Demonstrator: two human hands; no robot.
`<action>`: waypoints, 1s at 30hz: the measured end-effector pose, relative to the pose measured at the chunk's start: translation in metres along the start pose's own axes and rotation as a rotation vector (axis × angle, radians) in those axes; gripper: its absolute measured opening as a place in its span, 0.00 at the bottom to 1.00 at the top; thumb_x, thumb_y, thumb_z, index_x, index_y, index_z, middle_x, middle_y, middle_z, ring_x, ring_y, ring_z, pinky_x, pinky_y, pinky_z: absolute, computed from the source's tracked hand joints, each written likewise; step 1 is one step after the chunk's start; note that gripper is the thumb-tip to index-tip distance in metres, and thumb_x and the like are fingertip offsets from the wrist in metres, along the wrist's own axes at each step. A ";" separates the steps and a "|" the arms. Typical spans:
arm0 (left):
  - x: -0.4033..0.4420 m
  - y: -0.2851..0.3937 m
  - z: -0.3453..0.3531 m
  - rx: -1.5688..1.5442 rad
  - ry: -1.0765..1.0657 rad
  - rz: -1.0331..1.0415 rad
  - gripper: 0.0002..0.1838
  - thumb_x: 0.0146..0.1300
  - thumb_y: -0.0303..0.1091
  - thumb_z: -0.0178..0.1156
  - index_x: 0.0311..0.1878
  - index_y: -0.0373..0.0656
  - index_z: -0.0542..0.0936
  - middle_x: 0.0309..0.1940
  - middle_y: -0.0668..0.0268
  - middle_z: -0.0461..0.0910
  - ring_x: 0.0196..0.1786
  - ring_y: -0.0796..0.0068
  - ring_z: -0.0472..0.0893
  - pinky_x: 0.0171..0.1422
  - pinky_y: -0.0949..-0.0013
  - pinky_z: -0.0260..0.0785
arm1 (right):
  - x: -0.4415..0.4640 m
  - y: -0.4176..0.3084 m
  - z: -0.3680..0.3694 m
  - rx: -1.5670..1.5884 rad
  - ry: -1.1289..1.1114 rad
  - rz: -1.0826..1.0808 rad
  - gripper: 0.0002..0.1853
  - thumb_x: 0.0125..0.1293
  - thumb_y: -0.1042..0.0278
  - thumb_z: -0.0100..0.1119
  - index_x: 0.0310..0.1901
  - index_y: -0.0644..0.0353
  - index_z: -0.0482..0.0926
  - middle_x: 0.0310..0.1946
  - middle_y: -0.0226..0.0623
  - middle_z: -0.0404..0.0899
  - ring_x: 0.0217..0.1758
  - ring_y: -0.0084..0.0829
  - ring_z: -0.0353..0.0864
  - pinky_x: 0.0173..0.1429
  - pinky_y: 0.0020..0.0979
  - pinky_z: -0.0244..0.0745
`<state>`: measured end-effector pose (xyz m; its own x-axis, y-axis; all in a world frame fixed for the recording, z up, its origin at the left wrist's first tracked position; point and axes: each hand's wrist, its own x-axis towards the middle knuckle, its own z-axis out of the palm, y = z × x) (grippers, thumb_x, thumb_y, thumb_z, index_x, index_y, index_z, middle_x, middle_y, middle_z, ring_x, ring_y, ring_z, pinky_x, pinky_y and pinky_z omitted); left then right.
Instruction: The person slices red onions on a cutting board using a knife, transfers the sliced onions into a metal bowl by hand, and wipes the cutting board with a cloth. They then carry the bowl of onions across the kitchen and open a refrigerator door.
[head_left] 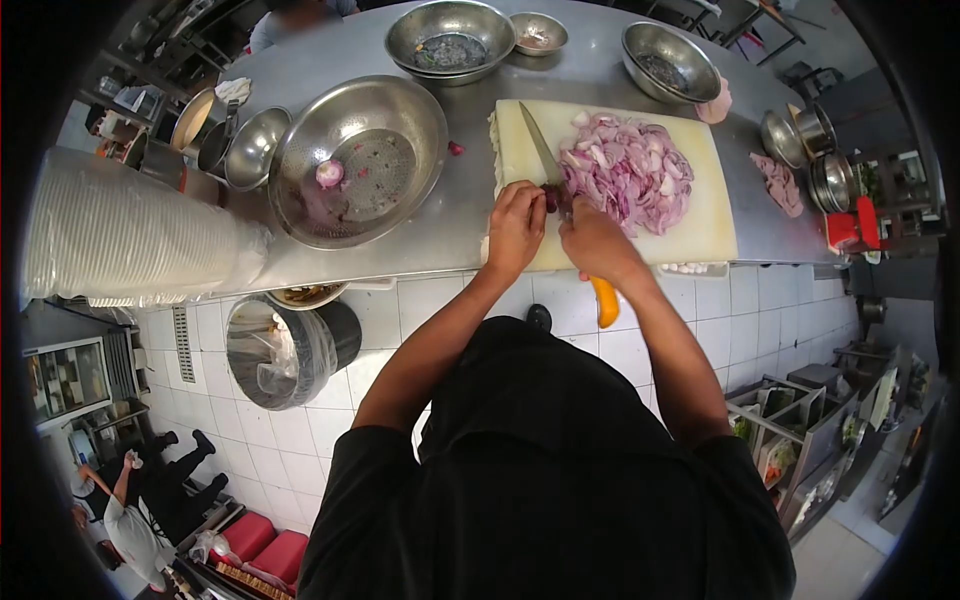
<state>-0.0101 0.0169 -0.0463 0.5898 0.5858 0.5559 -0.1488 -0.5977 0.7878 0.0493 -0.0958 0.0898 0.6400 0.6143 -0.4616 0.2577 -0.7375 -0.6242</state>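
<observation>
A knife with an orange handle has its blade pointing away over the pale cutting board. My right hand is wrapped round it where blade and handle meet. Close to the blade's left side, my left hand has its fingers pressed on a small dark red onion piece. Sliced red onion lies in a large heap on the board, right of the knife. A large perforated steel bowl to the left holds one whole onion and bits of skin.
Steel bowls stand behind the board, another bowl at the back right. Stacked plastic containers are at the left edge. A pink cloth lies right. Below is a lined bin; people are at the lower left.
</observation>
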 end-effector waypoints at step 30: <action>0.041 0.003 -0.023 0.139 -0.519 0.225 0.09 0.59 0.22 0.63 0.42 0.36 0.86 0.43 0.54 0.84 0.46 0.54 0.83 0.57 0.60 0.75 | 0.026 0.039 -0.002 0.015 0.035 -0.075 0.21 0.69 0.65 0.48 0.55 0.76 0.71 0.31 0.60 0.83 0.21 0.45 0.85 0.32 0.42 0.82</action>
<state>-0.0048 0.0518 -0.0153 0.8727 0.1120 0.4753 -0.2305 -0.7636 0.6032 0.0778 -0.1089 0.0547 0.6440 0.6576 -0.3910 0.2956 -0.6853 -0.6656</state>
